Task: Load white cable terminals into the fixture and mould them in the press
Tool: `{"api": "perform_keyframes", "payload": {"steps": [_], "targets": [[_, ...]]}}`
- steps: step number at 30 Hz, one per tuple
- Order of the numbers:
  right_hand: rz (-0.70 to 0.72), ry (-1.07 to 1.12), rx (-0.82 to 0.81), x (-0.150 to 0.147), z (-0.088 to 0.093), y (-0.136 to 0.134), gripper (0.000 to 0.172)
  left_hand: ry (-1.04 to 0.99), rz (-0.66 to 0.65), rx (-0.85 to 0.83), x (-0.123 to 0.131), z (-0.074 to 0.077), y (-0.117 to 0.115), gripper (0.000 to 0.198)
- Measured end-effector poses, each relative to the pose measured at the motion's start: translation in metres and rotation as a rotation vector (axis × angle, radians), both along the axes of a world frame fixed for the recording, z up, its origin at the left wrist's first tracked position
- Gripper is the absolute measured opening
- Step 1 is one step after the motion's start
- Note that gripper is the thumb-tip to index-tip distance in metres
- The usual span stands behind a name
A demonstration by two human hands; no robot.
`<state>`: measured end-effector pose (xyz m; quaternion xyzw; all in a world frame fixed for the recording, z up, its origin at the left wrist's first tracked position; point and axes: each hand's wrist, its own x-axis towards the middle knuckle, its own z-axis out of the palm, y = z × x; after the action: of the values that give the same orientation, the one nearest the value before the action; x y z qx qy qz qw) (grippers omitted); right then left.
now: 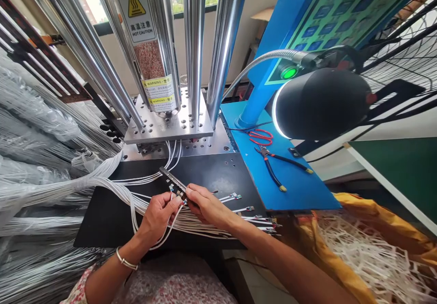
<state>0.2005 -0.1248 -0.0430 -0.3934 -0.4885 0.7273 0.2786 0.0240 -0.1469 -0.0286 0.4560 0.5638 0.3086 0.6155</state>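
My right hand (201, 202) is closed around the near end of a dark metal bar with slots (170, 179), perhaps a mould insert, tilted above the black work plate. Pinched in my left hand (160, 215) is a white cable (175, 220), its small connector end held against the bar. Another small connector (171, 188) shows at the bar's side. Below both hands lies a bundle of white cables (136, 206), with connector ends (235, 196) pointing right. My fingers hide part of the bar and the cable tip.
Behind the plate stands a press with steel columns (194, 58) and a hot-caution sign (136, 10). On the blue table (239, 113) are cutting pliers (273, 163) and red-handled scissors (261, 136). A round lamp (321, 103) overhangs it. At right, a yellow sack (358, 208) holds white scraps.
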Motion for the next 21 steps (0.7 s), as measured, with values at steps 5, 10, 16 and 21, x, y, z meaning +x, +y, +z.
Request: {"api": "perform_keyframes", "payload": {"steps": [5,10,16,21], "targets": [[-0.005,-0.034,0.164,0.001,0.000,0.000,0.028,-0.037,0.016,-0.036,-0.001,-0.004,0.001,0.035],[-0.050,-0.078,0.116,0.000,0.003,0.002,0.029,0.024,0.009,-0.062,-0.007,0.001,0.009,0.038],[-0.098,0.095,-0.101,0.000,-0.001,-0.003,0.029,0.027,0.210,0.037,-0.011,0.004,0.012,0.039],[-0.066,0.200,-0.149,-0.001,-0.002,-0.006,0.030,0.015,0.179,0.027,-0.005,0.002,0.011,0.035]]}}
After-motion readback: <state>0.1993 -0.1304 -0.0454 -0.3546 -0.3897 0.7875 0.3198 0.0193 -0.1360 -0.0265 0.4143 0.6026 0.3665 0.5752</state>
